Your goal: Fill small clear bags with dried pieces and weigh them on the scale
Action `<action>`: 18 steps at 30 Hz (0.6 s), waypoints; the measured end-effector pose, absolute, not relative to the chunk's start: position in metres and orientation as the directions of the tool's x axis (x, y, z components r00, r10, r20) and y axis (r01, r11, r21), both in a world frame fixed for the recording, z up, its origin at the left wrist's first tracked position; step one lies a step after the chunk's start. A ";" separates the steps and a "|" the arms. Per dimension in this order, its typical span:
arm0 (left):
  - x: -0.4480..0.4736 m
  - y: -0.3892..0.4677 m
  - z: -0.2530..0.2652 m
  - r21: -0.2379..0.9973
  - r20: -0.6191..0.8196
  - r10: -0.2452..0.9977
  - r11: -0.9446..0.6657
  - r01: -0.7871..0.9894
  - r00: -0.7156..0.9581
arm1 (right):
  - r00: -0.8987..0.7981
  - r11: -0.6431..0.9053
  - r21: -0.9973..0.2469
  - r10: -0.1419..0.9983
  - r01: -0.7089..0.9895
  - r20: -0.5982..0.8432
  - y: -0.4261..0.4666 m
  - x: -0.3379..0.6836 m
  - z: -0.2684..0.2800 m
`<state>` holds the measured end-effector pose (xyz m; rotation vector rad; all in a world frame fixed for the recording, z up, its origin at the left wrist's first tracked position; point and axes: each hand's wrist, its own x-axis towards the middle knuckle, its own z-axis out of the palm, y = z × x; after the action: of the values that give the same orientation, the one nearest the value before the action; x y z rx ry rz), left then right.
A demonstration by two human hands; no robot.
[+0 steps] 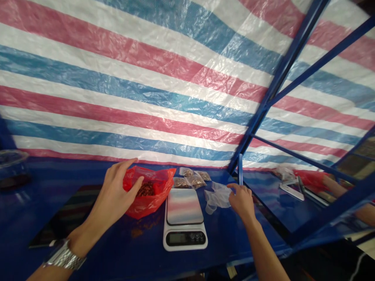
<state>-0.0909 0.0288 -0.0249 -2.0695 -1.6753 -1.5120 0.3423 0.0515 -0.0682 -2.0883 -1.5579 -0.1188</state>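
My left hand (118,193) is beside an open red plastic bag (152,208), thumb and fingers apart at its left rim. Whether the fingertips touch the plastic I cannot tell. Small dark reddish-brown dried pieces (145,189) lie inside the bag. To its right stands a white digital kitchen scale (185,218) with nothing on its shiny plate. My right hand (241,199) reaches over a loose pile of clear, empty-looking small plastic bags (218,195). Its index finger is stretched out at their right edge, and no held thing shows.
Several filled small bags (195,180) lie behind the scale on the blue table (187,265). A dark flat panel (67,212) is at left, with a clear tub (13,169) beyond. Blue metal bars (254,117) rise at right. Another person's arm (335,185) shows beyond, near a white phone-like object (291,191).
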 end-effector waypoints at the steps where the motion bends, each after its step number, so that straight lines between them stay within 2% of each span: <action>1: -0.089 0.030 -0.025 0.486 0.713 0.696 -0.400 0.777 -0.087 | 0.295 -0.167 -0.332 0.874 0.929 0.387 0.053 0.338 -0.067; 5: -0.083 0.032 -0.027 0.494 0.704 0.706 -0.401 0.771 -0.084 | 0.110 -0.032 -0.241 0.942 0.970 0.316 0.058 0.323 -0.065; 8: -0.081 0.033 -0.030 0.497 0.693 0.718 -0.402 0.769 -0.073 | 0.107 -0.047 -0.233 0.962 0.971 0.251 0.057 0.321 -0.068; 12: -0.081 0.033 -0.030 0.495 0.699 0.712 -0.406 0.768 -0.074 | 0.158 -0.089 -0.233 0.942 0.968 0.295 0.062 0.312 -0.059; 18: -0.073 0.031 -0.030 0.502 0.696 0.715 -0.420 0.756 -0.065 | 0.083 0.015 -0.269 0.933 0.963 0.349 0.092 0.254 -0.052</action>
<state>-0.0725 0.0313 -0.0299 -2.1186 -1.6684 -1.5277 0.2537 0.0917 -0.0519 -1.9354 -1.8663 -0.0915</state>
